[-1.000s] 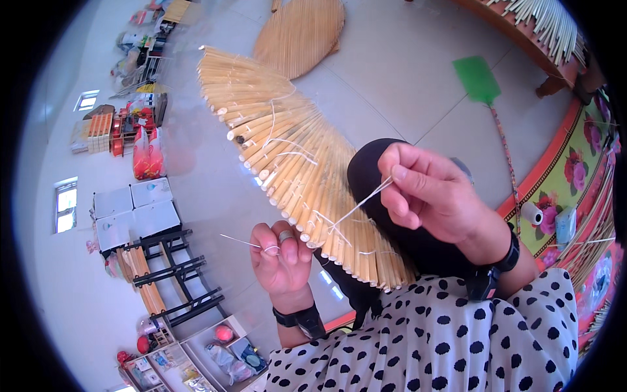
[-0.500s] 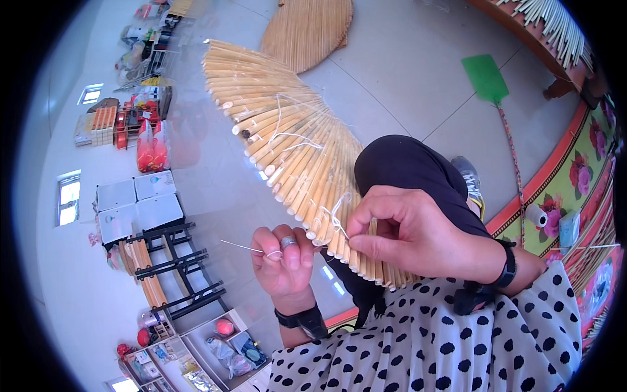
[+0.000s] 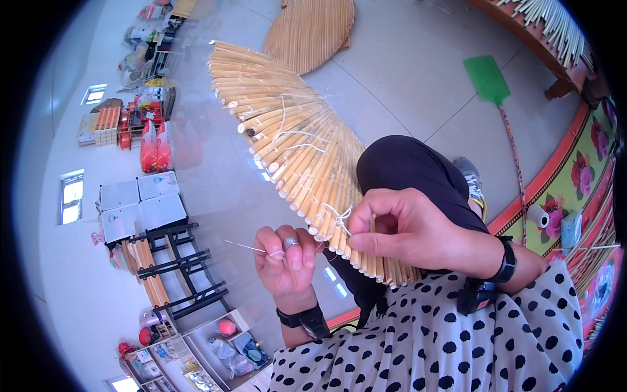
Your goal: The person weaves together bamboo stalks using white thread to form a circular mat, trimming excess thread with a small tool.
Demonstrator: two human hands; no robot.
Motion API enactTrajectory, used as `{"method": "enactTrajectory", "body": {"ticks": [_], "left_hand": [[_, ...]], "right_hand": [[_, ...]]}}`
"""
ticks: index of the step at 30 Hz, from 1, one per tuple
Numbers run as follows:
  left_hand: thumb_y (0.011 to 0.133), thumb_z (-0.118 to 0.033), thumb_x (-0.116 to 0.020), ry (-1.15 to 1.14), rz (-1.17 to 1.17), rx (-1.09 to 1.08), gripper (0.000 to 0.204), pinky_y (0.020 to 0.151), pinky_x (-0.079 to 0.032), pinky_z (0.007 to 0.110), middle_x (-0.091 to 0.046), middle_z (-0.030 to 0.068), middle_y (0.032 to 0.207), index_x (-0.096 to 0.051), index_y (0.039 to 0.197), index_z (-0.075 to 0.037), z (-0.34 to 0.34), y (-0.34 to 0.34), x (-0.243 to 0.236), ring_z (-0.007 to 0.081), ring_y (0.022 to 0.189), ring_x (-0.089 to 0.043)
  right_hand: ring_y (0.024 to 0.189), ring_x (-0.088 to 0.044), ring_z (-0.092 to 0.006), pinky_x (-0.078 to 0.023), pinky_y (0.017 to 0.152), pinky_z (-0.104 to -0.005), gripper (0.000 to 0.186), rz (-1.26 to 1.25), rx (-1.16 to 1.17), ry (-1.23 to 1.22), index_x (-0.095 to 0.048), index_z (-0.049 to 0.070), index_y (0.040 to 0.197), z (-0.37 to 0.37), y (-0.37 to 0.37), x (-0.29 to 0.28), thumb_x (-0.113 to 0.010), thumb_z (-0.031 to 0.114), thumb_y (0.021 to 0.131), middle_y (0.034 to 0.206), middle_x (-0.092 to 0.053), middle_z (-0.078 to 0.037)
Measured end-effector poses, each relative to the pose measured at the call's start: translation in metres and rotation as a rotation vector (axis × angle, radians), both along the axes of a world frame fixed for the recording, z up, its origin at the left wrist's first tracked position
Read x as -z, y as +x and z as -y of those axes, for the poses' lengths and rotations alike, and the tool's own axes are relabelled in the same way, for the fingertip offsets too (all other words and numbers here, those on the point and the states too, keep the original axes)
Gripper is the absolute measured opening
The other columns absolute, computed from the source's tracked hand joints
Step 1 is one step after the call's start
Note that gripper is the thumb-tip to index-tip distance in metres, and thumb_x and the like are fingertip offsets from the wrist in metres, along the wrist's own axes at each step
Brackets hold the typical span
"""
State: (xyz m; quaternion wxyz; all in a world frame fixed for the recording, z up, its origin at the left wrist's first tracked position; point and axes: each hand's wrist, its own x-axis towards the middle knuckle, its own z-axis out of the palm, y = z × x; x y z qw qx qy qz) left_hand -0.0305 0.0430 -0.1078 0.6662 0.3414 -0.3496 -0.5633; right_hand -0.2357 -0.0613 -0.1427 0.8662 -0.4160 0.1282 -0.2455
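Note:
A mat of pale reed stalks (image 3: 294,130), bound side by side with white thread, fans out across my lap, its cut ends facing left. My left hand (image 3: 287,264), a metal ring on one finger, is closed just beside the lower cut ends. From its curled fingers a thin needle (image 3: 244,246) sticks out to the left, with white thread around the fingers. On the mat's edge, my right hand (image 3: 418,225) pinches white thread (image 3: 337,214) between thumb and forefinger. Looser thread ends (image 3: 304,138) lie higher on the mat.
A round reed mat (image 3: 310,36) lies on the tiled floor ahead. To the right are a green fly swatter (image 3: 486,77), a thread spool (image 3: 537,215) on flowered cloth, and a table (image 3: 552,62) bearing stalks. Black folded frames (image 3: 176,261) and shelving (image 3: 189,346) stand left.
The view has shifted slightly, moving the whole scene a little to the right. Both hands keep nearly the same grip and place at the mat's edge.

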Motion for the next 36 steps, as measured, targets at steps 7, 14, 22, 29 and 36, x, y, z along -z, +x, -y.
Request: {"method": "enactTrajectory", "body": {"ticks": [7, 14, 22, 29, 36], "left_hand": [[0.095, -0.024, -0.062, -0.003, -0.009, -0.03, 0.019, 0.069, -0.04, 0.038, -0.057, 0.003, 0.075, -0.049, 0.086, -0.013, -0.001, 0.001, 0.001, 0.0185, 0.067, -0.053], [0.096, -0.024, -0.061, -0.021, -0.015, -0.017, 0.019, 0.067, -0.039, 0.036, -0.056, 0.0019, 0.073, -0.049, 0.086, -0.014, 0.0, 0.003, 0.003, 0.0178, 0.067, -0.053], [0.096, -0.024, -0.061, -0.016, -0.011, -0.031, 0.019, 0.067, -0.039, 0.036, -0.056, 0.002, 0.073, -0.048, 0.086, -0.014, 0.001, 0.003, 0.005, 0.018, 0.066, -0.052], [0.096, -0.023, -0.06, -0.051, -0.01, -0.023, 0.018, 0.065, -0.039, 0.037, -0.056, 0.0026, 0.074, -0.048, 0.086, -0.013, -0.001, 0.005, 0.005, 0.0183, 0.066, -0.053], [0.095, -0.02, -0.061, -0.095, 0.044, -0.066, 0.018, 0.065, -0.04, 0.038, -0.055, 0.0035, 0.073, -0.049, 0.085, -0.011, -0.004, 0.008, -0.006, 0.0177, 0.061, -0.05]], "right_hand": [[0.067, -0.054, -0.0051, -0.044, 0.061, -0.0187, 0.016, 0.294, -0.261, 0.373, -0.052, 0.004, 0.108, 0.009, -0.015, 0.011, -0.06, 0.009, 0.095, 0.09, -0.06, -0.001], [0.068, -0.054, -0.0027, -0.042, 0.061, -0.0176, 0.053, 0.397, -0.174, 0.378, -0.044, 0.003, 0.133, 0.017, -0.029, 0.003, -0.07, 0.002, 0.086, 0.085, -0.059, 0.001], [0.058, -0.054, -0.0074, -0.042, 0.054, -0.0194, 0.079, 0.449, 0.095, 0.149, -0.035, -0.003, 0.143, 0.026, -0.042, -0.004, -0.074, -0.005, 0.075, 0.07, -0.059, -0.003], [0.066, -0.058, -0.0084, -0.045, 0.058, -0.0211, 0.043, -0.335, 0.708, -0.303, -0.057, 0.002, 0.125, 0.033, -0.025, 0.008, -0.063, -0.001, 0.083, 0.089, -0.063, -0.004], [0.085, -0.064, -0.0242, -0.053, 0.071, -0.0314, 0.05, -0.282, 0.526, -0.804, -0.062, -0.002, 0.11, 0.005, -0.027, -0.016, -0.08, 0.023, 0.071, 0.1, -0.062, -0.014]]}}
